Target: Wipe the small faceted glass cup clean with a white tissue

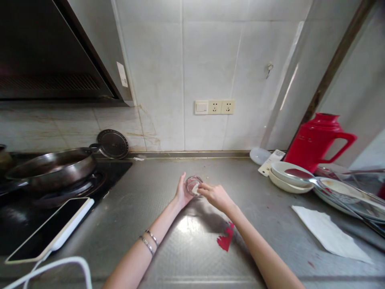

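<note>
My left hand (182, 192) is wrapped round a small clear glass (192, 184) held just above the steel counter (156, 200), in the middle of the view. My right hand (214, 195) has its fingers pinched on a small white wad (195, 188) that is pressed against the glass's rim. Two thin bracelets (148, 240) sit on my left wrist. A red splash (226, 239) lies on the counter under my right forearm.
A dark pan (51, 168) sits on the hob at left, with a phone (49, 228) and its white cable near the front. Stacked white bowls (290, 176), plates, a red jug (320, 140) and a white paper napkin (329, 235) are at right.
</note>
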The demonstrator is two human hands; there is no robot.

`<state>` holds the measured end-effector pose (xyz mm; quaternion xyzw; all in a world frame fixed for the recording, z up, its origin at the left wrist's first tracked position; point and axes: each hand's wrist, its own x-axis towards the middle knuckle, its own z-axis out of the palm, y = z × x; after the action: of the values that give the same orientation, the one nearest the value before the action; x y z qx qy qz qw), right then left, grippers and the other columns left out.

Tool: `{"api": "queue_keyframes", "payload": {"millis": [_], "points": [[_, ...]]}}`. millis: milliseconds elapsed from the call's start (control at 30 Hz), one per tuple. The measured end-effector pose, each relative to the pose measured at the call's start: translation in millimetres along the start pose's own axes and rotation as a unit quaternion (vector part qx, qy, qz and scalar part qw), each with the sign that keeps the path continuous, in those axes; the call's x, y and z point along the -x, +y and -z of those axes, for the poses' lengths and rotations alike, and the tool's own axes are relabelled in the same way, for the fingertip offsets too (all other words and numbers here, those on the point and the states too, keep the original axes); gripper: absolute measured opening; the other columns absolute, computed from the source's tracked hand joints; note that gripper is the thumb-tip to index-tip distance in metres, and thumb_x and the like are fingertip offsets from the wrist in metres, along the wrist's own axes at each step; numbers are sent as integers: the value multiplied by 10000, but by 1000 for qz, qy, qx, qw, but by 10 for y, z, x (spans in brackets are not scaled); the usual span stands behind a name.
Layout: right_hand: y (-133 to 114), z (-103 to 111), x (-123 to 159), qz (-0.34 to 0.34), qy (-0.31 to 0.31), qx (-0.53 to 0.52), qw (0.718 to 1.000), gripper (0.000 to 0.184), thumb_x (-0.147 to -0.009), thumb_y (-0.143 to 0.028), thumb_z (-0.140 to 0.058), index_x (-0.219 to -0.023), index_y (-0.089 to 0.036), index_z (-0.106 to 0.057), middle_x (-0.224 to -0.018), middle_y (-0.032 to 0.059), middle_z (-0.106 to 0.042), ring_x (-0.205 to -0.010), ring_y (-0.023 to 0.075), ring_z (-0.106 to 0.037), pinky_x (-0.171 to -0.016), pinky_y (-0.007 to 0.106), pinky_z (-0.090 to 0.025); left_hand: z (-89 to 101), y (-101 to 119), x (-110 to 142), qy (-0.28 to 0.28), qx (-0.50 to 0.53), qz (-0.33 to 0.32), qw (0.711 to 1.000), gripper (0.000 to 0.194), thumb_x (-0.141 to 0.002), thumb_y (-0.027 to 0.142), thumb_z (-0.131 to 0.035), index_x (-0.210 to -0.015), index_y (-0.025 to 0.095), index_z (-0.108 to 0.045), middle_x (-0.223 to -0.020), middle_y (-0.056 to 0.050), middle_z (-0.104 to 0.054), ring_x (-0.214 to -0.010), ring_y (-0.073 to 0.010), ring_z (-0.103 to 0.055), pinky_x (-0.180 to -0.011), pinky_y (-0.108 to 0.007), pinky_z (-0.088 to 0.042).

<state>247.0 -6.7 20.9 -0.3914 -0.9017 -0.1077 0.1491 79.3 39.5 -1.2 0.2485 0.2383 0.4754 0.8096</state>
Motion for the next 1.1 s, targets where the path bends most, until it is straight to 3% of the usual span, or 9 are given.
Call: {"api": "queue_keyframes", "payload": {"millis": [133,200,367,567,667,767,900,1000,1100], "points": [[9,20,-12,19,-1,-6,1000,217,-940,-176,-422,-976,-228,-629,-1075,42,-646,-961,164,-575,-685,214,-452,29,55,18,-11,-41,83,996,543,-808,589,-474,-889,95,-685,-717,-110,-696,-618,-223,-630,-609,-374,-508],[9,23,-25,9,-1,-3,1000,215,-940,-203,-431,-974,-231,-641,-1077,48,-652,-970,179,-555,-689,226,-459,17,52,20,-9,-54,88,995,463,-818,529,-499,-868,105,-680,-719,-102,-695,-610,-213,-629,-591,-357,-507],[-16,22,-54,-48,-22,-13,999,211,-906,-200,-476,-990,-264,-658,-1147,24,-646,-988,208,-540,-662,238,-475,-25,-41,-24,32,-10,14,999,311,-829,371,-534,-737,100,-655,-634,-77,-665,-535,-146,-598,-510,-237,-453],[-146,-66,-89,-126,-11,-130,983,332,-802,-140,-544,-1088,-280,-638,-1203,12,-618,-958,192,-593,-741,249,-478,5,-101,-56,54,34,-35,997,311,-856,357,-492,-741,108,-638,-637,-58,-653,-519,-133,-581,-500,-236,-443],[-231,-142,-143,-146,22,-236,960,278,-762,-135,-562,-1004,-221,-669,-1081,47,-656,-810,156,-620,-699,227,-468,20,-108,-56,80,35,-39,995,352,-868,392,-465,-734,112,-630,-643,-67,-653,-535,-148,-591,-519,-253,-453],[-300,-233,-226,-133,77,-335,930,225,-762,-138,-561,-954,-175,-672,-951,56,-673,-790,157,-611,-681,224,-465,26,-112,-55,94,35,-48,994,385,-860,439,-469,-726,116,-628,-652,-73,-657,-573,-172,-613,-578,-287,-481],[-363,-368,-314,-163,138,-372,903,174,-780,-141,-545,-910,-161,-659,-882,49,-670,-781,161,-597,-679,239,-465,41,-131,-65,92,54,-84,991,383,-855,448,-477,-735,121,-634,-655,-60,-662,-581,-172,-617,-605,-289,-482],[-384,-415,-321,-178,157,-346,908,178,-795,-135,-515,-910,-174,-644,-915,50,-667,-834,176,-603,-714,261,-473,40,-143,-65,79,58,-93,991,365,-846,430,-487,-737,117,-641,-668,-65,-670,-601,-177,-622,-612,-286,-477],[-365,-347,-285,-172,126,-283,935,258,-819,-131,-488,-1027,-209,-618,-1027,53,-658,-875,181,-616,-723,262,-477,11,-101,-35,29,52,-83,995,338,-820,400,-500,-789,104,-661,-757,-96,-694,-702,-209,-650,-673,-309,-490]]}}
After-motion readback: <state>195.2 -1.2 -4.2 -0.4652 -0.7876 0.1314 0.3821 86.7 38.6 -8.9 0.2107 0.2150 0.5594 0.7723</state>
